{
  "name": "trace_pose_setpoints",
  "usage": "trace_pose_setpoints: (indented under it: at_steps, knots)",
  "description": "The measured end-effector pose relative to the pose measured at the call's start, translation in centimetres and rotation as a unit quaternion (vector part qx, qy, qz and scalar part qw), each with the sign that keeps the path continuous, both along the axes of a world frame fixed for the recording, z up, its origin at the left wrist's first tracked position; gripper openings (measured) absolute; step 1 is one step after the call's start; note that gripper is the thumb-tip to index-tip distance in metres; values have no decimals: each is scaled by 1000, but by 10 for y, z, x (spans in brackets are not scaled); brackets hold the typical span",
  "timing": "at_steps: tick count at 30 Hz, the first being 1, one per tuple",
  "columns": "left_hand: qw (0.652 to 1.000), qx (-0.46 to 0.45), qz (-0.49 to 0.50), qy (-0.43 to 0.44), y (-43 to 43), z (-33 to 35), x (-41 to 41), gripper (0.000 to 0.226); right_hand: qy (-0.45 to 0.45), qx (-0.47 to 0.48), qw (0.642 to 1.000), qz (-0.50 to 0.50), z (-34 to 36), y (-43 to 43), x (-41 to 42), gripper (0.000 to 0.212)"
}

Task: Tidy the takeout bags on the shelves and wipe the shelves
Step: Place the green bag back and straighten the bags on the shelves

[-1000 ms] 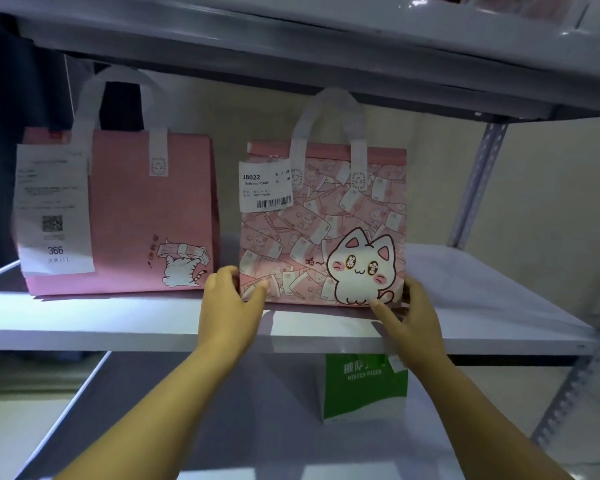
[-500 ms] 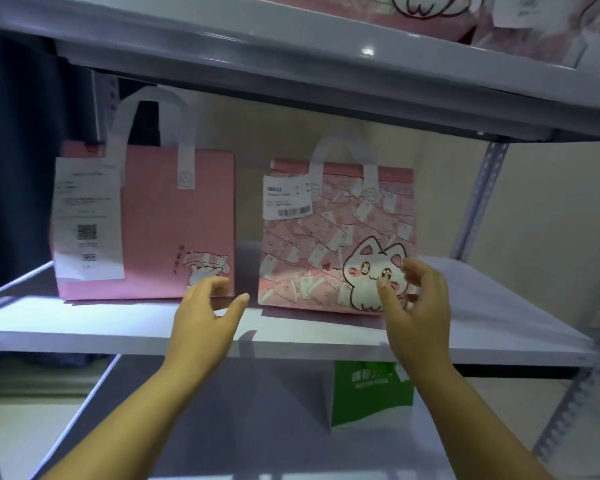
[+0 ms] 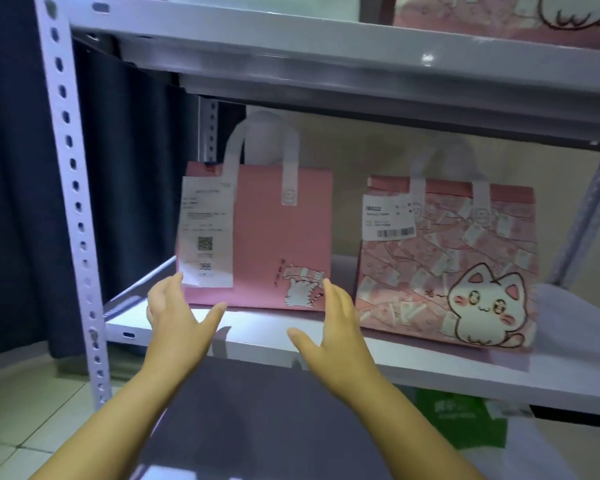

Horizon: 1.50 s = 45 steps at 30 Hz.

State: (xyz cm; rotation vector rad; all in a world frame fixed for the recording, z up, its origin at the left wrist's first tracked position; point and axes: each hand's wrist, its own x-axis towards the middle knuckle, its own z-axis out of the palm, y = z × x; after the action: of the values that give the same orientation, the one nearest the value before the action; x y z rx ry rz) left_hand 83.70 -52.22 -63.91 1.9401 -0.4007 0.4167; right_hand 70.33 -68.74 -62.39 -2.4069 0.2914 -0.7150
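On white metal shelf (image 3: pixel 257 337): plain pink paper takeout bag (image 3: pixel 274 237), upright, beside banknote-patterned pink cat bag (image 3: pixel 447 265). Near plain bag's lower corners: left hand (image 3: pixel 177 320), right hand (image 3: pixel 336 327), fingers (image 3: pixel 333 296) spread, grasping nothing.

At frame centre, a plain pink non-woven takeout bag (image 3: pixel 278 237) with a long white receipt (image 3: pixel 207 233) stands upright on the white metal shelf (image 3: pixel 257 336). Just right of it stands a pink banknote-patterned takeout bag with a white cat (image 3: pixel 447 271). The left hand (image 3: pixel 177 320) and right hand (image 3: pixel 340 327), fingers spread, flank the plain bag's lower corners; contact is unclear.
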Motion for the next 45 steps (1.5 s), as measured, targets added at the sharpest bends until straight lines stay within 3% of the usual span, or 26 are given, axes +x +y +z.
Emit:
trace_pose_setpoints:
  at_steps: [4, 8, 12, 15, 17, 25, 31, 36, 45]
  knots:
    - [999, 34, 10, 24, 9, -2, 18, 87, 77, 32, 994, -66, -3, 4, 24, 96]
    - [998, 42, -16, 46, 17, 1, 27, 94, 74, 63, 990, -104, -7, 2, 37, 97]
    - [992, 55, -77, 89, 20, 9, 35, 76, 66, 90, 987, -111, -9, 0, 40, 96]
    - [991, 36, -93, 83, 22, 11, 33, 55, 56, 81, 988, -118, -9, 2, 37, 93]
    - [992, 28, -98, 72, 25, 10, 31, 53, 38, 72, 990, -116, -10, 2, 33, 91]
    - [995, 10, -85, 59, 37, 7, 25, 59, -24, 64, 993, -95, -6, 8, 9, 70]
    - [995, -67, -64, -30, 37, -4, -9, 43, -124, 59, 989, -53, -4, 6, -20, 32]
    - [984, -65, -161, -38, 10, -29, -54, 29, -123, 94, 987, -32, -23, -6, -53, 23]
    - [933, 48, -351, 63, -99, -105, -126, 18, -57, 136, 978, -144, -103, -72, -137, 15]
